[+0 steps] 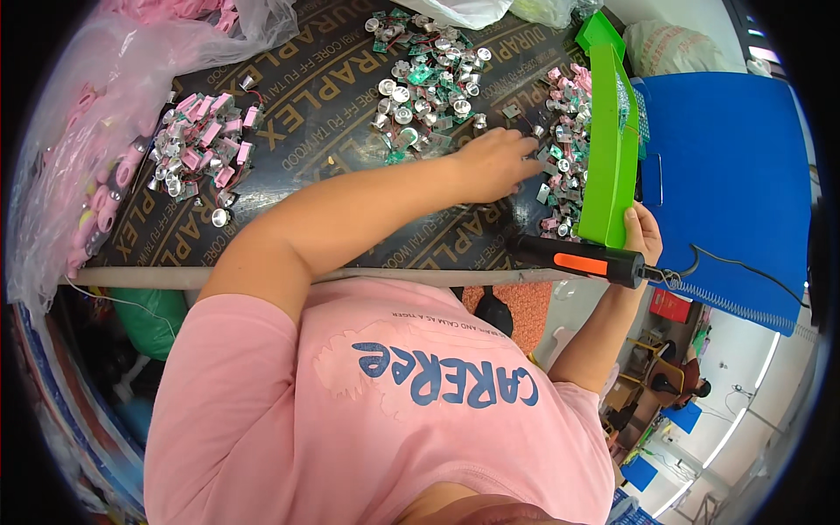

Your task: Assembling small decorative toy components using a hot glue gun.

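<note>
Reaching across from the left, my left hand [499,164] hovers low over the dark board, its fingers apart and bent beside a pile of small electronic parts [562,162]. Nothing shows in its fingers. My right hand [643,233] grips the near end of a long bright green plastic tray [608,162], which stands on its side along the right of that pile. A black electric screwdriver [577,260] with an orange lever lies at the table's near edge, just below the tray, and hides part of my right wrist.
Pink-cased parts with reflector cups [206,140] are heaped at the left. Another heap of cups and green circuit boards [424,87] spreads at the far middle. A clear bag [79,131] of pink pieces covers the left edge. A blue panel [722,184] stands right of the tray.
</note>
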`<state>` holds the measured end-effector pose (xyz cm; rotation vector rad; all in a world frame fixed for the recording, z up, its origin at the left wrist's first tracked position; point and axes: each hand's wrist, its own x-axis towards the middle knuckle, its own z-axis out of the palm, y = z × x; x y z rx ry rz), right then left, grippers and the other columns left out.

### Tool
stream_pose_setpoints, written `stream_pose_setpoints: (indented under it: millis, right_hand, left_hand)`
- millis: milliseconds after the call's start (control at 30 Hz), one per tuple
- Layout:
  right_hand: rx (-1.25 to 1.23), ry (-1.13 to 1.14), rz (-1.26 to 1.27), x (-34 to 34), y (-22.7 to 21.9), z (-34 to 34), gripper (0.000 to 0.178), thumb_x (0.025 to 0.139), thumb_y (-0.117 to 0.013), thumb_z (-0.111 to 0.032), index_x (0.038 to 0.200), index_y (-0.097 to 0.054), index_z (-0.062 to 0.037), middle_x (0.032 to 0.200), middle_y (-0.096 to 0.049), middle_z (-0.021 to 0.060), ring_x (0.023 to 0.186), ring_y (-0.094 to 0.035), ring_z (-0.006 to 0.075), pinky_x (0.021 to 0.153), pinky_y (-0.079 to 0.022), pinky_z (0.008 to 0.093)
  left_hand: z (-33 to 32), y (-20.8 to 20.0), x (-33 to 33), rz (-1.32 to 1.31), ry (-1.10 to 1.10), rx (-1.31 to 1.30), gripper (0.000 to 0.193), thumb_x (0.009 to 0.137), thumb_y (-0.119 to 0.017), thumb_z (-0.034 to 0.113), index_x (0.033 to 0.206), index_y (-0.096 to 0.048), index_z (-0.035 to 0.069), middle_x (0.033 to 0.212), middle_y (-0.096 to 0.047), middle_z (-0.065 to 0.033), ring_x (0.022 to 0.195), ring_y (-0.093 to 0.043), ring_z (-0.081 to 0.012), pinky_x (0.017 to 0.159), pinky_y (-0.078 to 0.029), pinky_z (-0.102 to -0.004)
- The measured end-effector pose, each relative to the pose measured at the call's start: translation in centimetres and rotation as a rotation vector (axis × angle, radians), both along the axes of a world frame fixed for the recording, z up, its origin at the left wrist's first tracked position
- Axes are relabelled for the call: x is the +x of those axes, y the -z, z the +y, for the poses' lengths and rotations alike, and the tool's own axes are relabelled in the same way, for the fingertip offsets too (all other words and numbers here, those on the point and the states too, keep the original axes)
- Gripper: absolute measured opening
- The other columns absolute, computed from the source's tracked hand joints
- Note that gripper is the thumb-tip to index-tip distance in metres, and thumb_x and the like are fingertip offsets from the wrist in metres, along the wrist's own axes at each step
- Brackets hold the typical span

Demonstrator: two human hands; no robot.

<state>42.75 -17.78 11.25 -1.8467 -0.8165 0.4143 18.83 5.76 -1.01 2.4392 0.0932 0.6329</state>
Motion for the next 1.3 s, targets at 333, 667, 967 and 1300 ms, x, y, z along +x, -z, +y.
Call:
stream_pose_setpoints:
  millis: [333,667,967,1300]
  right_hand:
    - [0.066,-0.032,0.003,-0.5,1.3,0.7,0.025,0.106,-0.068,-0.008,0.126,-0.072,0.0058,0.110,-0.076,0.0063,0.094,-0.069,0.0093,0.083,-0.055,0.0232]
    - [0.106,-0.012,0.059,-6.6,6.6,5.0,0.020,0.105,-0.066,-0.009,0.118,-0.074,0.0049,0.104,-0.076,0.0037,0.088,-0.066,0.0081,0.078,-0.053,0.0232]
    - [0.033,-0.095,-0.092,-9.3,11.8,7.7,0.018,0.103,-0.069,-0.013,0.107,-0.074,0.0034,0.092,-0.074,0.0065,0.083,-0.067,0.0147,0.076,-0.054,0.0325]
    - [-0.318,-0.128,-0.292,-7.6,6.4,7.8,0.035,0.097,-0.076,-0.035,0.116,-0.077,-0.0052,0.109,-0.076,0.0207,0.099,-0.073,0.0399,0.087,-0.058,0.0468]
  left_hand:
    - [2.0,0.8,5.3,0.057,-0.299,0.642,0.036,0.095,-0.067,0.038,0.116,-0.076,0.010,0.138,-0.064,-0.0151,0.144,-0.046,-0.0409,0.124,-0.027,-0.0614]
    - [8.7,-2.4,-0.4,0.458,-0.467,0.760,0.030,0.100,-0.056,0.024,0.111,-0.081,0.011,0.119,-0.070,-0.0146,0.124,-0.063,-0.0390,0.120,-0.030,-0.0648]
    - [10.1,-1.3,-5.4,0.155,-0.477,0.613,0.020,0.095,-0.061,0.019,0.098,-0.076,0.006,0.118,-0.071,-0.0173,0.127,-0.058,-0.0420,0.111,-0.038,-0.0660]
    - [9.7,-4.8,-5.8,0.287,-0.347,0.448,0.025,0.084,-0.073,0.018,0.105,-0.072,0.003,0.128,-0.068,-0.0180,0.129,-0.058,-0.0412,0.108,-0.042,-0.0628]
